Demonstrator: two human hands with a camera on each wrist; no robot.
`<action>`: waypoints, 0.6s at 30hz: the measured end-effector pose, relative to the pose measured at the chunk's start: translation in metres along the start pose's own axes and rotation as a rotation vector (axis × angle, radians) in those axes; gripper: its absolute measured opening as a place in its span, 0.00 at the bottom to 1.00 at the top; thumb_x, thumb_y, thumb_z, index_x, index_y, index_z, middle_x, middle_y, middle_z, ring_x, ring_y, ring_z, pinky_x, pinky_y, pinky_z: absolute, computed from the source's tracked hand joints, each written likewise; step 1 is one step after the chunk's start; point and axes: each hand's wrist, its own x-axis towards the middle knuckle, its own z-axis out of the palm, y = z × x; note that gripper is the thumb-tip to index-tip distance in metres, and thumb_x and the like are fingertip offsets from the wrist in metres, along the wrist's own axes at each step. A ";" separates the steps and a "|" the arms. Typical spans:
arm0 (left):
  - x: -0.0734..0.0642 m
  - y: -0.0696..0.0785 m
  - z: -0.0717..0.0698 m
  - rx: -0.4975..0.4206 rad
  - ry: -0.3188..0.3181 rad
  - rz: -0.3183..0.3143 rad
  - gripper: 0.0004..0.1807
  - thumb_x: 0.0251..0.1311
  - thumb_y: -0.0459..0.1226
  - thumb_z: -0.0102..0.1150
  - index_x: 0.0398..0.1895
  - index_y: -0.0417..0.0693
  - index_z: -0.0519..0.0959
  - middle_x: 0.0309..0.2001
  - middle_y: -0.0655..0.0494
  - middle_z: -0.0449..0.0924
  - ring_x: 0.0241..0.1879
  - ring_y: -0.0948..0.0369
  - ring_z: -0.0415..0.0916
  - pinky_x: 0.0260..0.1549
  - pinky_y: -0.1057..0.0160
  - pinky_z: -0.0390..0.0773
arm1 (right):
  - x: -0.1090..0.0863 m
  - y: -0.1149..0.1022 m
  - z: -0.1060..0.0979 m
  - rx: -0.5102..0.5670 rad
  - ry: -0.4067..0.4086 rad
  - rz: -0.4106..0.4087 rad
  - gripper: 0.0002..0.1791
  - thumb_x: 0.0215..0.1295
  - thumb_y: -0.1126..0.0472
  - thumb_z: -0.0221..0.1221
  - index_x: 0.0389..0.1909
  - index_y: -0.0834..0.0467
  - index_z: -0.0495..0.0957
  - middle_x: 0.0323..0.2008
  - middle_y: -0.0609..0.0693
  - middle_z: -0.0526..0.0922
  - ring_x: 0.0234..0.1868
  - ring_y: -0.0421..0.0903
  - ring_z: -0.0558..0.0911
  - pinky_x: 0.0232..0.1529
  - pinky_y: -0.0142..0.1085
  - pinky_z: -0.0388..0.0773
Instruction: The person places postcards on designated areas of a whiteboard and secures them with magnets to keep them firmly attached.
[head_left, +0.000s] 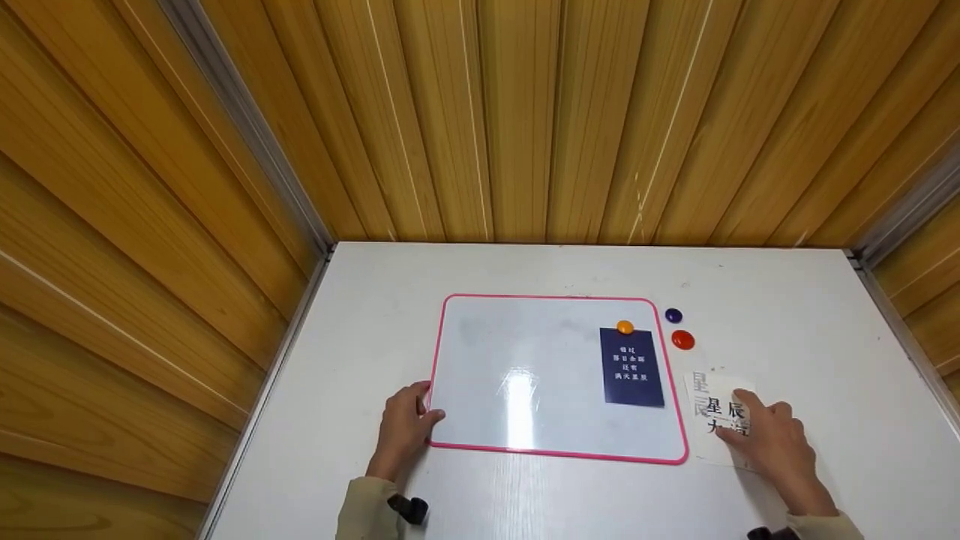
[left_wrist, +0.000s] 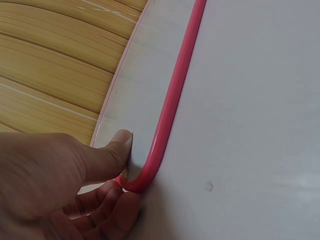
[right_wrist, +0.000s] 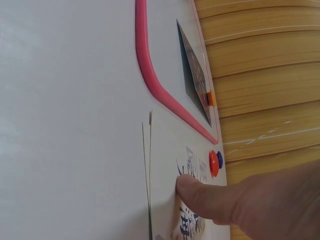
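Note:
A whiteboard with a pink frame (head_left: pixel 551 451) lies on the table. At its lower left corner my left hand (head_left: pixel 405 424) grips the frame, thumb on top and fingers at the outer edge, as the left wrist view shows. White cards with black Chinese characters (head_left: pixel 701 446) lie to the right of the board. My right hand (head_left: pixel 776 435) holds them at their right side, its thumb (right_wrist: pixel 200 197) pressed on the printed face. Two card edges show slightly apart in the right wrist view. On the board's right side, an orange magnet (head_left: pixel 625 327) sits at the top of a dark blue card (head_left: pixel 634 388).
A red magnet (head_left: pixel 682 340) and a dark blue magnet (head_left: pixel 673 316) lie on the white table (head_left: pixel 540 499) just right of the board, beyond the white cards. Wood-look panels (head_left: pixel 517 127) rise behind the table and at both sides.

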 end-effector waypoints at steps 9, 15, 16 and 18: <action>-0.001 0.000 0.002 0.006 0.007 0.002 0.29 0.56 0.32 0.75 0.63 0.36 0.79 0.28 0.54 0.71 0.30 0.60 0.66 0.29 0.63 0.67 | -0.001 0.001 0.001 0.037 0.023 -0.014 0.47 0.58 0.56 0.74 0.73 0.65 0.61 0.51 0.77 0.63 0.40 0.67 0.71 0.30 0.47 0.69; -0.001 0.000 0.002 0.005 0.006 -0.004 0.30 0.56 0.32 0.75 0.63 0.36 0.78 0.29 0.53 0.72 0.31 0.60 0.67 0.30 0.62 0.68 | 0.001 0.001 -0.001 0.049 0.051 -0.022 0.48 0.57 0.58 0.75 0.74 0.67 0.60 0.55 0.79 0.61 0.41 0.68 0.72 0.32 0.49 0.71; -0.001 0.000 0.001 0.005 0.007 -0.003 0.30 0.56 0.32 0.75 0.63 0.36 0.78 0.29 0.53 0.72 0.31 0.60 0.67 0.29 0.62 0.69 | 0.001 0.001 -0.001 0.050 0.057 -0.026 0.49 0.56 0.59 0.75 0.74 0.68 0.59 0.56 0.79 0.61 0.42 0.69 0.72 0.33 0.50 0.71; -0.001 0.000 0.001 0.007 0.011 0.005 0.29 0.56 0.32 0.75 0.63 0.36 0.78 0.29 0.53 0.72 0.30 0.60 0.67 0.29 0.62 0.68 | 0.001 0.002 -0.001 0.057 0.070 -0.033 0.50 0.55 0.61 0.76 0.74 0.70 0.58 0.56 0.80 0.61 0.43 0.69 0.72 0.35 0.51 0.71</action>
